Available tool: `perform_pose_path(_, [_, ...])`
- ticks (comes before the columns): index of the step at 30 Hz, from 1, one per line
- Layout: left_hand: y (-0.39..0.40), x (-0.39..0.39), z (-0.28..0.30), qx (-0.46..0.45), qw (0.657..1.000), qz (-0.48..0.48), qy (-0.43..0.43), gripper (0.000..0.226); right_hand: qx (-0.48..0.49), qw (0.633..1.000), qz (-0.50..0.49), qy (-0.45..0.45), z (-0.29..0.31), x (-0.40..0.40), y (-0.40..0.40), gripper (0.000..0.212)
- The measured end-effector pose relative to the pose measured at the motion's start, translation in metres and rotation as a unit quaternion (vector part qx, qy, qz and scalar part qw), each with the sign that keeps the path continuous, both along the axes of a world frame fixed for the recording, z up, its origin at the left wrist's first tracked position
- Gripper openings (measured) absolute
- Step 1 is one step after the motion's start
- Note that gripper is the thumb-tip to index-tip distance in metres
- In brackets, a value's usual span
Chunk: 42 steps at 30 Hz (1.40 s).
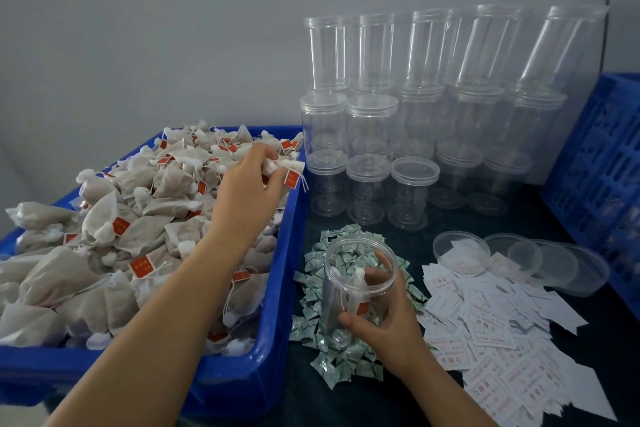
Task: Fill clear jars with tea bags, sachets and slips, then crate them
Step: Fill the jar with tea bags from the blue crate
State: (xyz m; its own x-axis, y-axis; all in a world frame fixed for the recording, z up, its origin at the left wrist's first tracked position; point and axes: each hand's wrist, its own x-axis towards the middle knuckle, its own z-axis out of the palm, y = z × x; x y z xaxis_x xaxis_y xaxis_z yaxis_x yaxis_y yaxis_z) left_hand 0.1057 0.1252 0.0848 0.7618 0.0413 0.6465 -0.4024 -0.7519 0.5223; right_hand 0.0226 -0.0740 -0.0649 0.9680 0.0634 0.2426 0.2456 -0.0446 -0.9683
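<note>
A blue tub at the left is heaped with beige tea bags bearing red tags. My left hand reaches over the heap and pinches one tea bag near the tub's far right corner. My right hand grips an open clear jar, tilted toward me, with a tea bag or two inside. The jar is held over a pile of green-and-white sachets. White paper slips with red print lie spread to the right.
Several empty clear jars, some lidded, stand stacked in rows at the back against the grey wall. Loose clear lids lie behind the slips. A blue slatted crate stands at the right edge. The table top is dark.
</note>
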Motion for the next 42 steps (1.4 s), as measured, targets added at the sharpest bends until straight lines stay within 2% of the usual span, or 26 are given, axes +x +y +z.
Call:
perform_pose_path(3, [-0.006,-0.005,0.003,-0.043,0.998,-0.037,0.004,0.013,-0.001,1.0,-0.001,-0.001,0.0,0.0,0.0,0.097])
perform_pose_path(5, [-0.01,-0.008,0.006,-0.103,0.991,-0.081,0.034,0.011,0.001,1.0,-0.001,0.0,0.0,0.001,0.0,0.097])
perform_pose_path(8, [-0.02,-0.013,0.008,-0.194,0.958,-0.186,0.104,0.013,0.0,1.0,-0.002,0.004,-0.001,0.001,0.0,0.097])
perform_pose_path(12, [-0.035,-0.022,0.004,-0.22,0.916,-0.273,0.193,0.013,0.001,1.0,-0.004,0.008,-0.003,0.002,-0.001,0.099])
perform_pose_path(16, [-0.05,-0.03,-0.002,-0.144,0.904,-0.317,0.247,0.013,0.005,1.0,-0.007,-0.002,-0.003,0.003,0.0,0.097])
perform_pose_path(20, [-0.057,-0.036,-0.006,-0.066,0.923,-0.287,0.247,0.012,0.011,1.0,-0.016,-0.016,-0.006,0.005,0.0,0.085])
perform_pose_path(26, [-0.059,-0.04,-0.006,0.004,0.938,-0.258,0.23,0.009,0.019,0.999,-0.009,-0.035,-0.003,0.007,0.0,0.087])
perform_pose_path(33, [-0.059,-0.044,-0.005,0.057,0.919,-0.297,0.252,0.012,0.02,0.999,-0.003,-0.04,-0.004,0.008,0.0,0.084])
perform_pose_path(37, [-0.061,-0.046,-0.003,0.125,0.905,-0.333,0.234,0.006,0.011,0.999,-0.007,-0.048,-0.005,0.009,-0.001,0.081])
perform_pose_path(42, [-0.062,-0.047,-0.004,0.155,0.888,-0.359,0.243,0.004,0.012,0.998,-0.012,-0.056,-0.001,0.008,0.0,0.082])
